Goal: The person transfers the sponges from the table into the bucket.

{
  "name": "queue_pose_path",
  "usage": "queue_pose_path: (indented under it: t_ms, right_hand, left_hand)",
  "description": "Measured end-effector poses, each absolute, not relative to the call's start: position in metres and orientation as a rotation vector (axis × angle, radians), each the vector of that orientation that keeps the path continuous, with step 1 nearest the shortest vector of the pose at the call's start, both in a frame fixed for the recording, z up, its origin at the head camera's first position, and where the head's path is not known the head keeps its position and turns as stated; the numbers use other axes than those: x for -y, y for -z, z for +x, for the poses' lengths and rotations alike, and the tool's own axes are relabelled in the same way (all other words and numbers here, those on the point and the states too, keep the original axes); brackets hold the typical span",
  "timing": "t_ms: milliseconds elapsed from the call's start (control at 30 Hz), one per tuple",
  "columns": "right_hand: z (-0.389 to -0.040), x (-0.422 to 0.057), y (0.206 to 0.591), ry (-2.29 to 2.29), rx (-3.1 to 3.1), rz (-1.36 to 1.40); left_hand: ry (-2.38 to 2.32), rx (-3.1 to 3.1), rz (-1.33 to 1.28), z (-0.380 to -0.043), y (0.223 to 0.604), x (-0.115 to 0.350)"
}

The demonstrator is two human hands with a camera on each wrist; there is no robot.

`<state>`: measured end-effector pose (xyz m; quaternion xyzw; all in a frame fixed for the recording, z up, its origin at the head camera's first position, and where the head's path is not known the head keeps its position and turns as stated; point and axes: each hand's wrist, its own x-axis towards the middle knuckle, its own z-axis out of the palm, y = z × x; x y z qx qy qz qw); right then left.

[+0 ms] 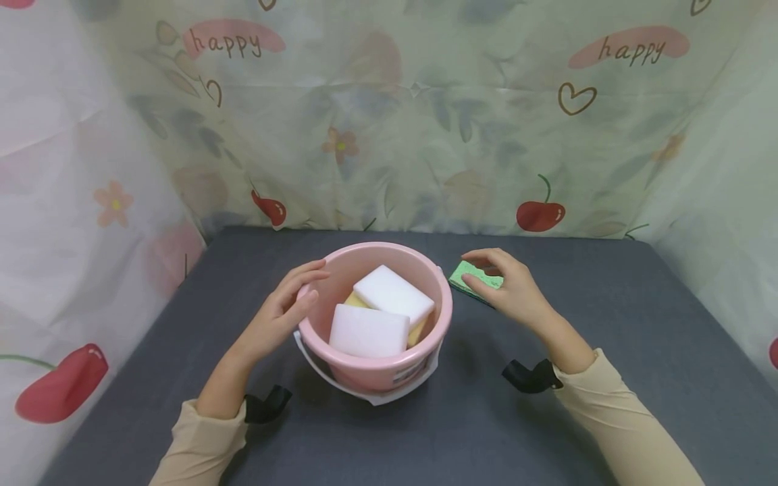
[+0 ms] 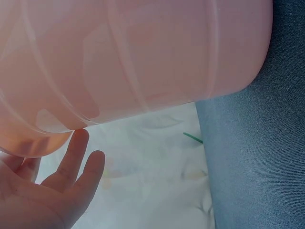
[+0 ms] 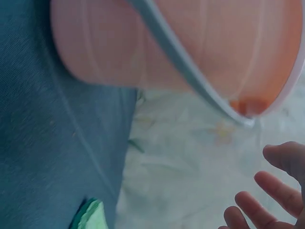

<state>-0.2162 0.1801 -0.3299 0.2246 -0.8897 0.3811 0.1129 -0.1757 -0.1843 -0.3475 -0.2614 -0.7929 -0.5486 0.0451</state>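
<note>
A pink bucket [image 1: 384, 374] stands upright on the dark table. Two white sponge blocks [image 1: 369, 331] lie inside it, on top of yellow pieces [image 1: 418, 332] that are mostly covered. My left hand [image 1: 284, 314] is at the bucket's left rim, with its fingers loosely bent; in the left wrist view the left fingers [image 2: 76, 152] touch the wall near the rim. To the right of the bucket a green sponge [image 1: 463, 275] with a dark green underside lies on the table. Over it hovers my right hand [image 1: 513, 287], thumb and fingers apart, nothing held; the right wrist view shows the sponge lower down.
The bucket's white handle [image 1: 340, 387] hangs down along its front. Dark tabletop [image 1: 462, 432] extends around the bucket. A patterned cloth [image 1: 413, 155] closes off the back and both sides. Black straps [image 1: 529, 376] stick out from both wrists.
</note>
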Motion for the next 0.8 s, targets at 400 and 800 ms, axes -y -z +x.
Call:
queue_pose_path:
  t_ms: [400, 800]
  right_hand:
    - [-0.236, -0.204, 0.35, -1.121, 2.735, 0.507]
    - [-0.251, -0.226, 0.372, -1.071, 2.858, 0.393]
  left_hand:
    - [1.674, 2.434, -0.785, -0.175, 0.347, 0.184]
    - [1.674, 2.421, -0.79, -0.177, 0.349, 0.185]
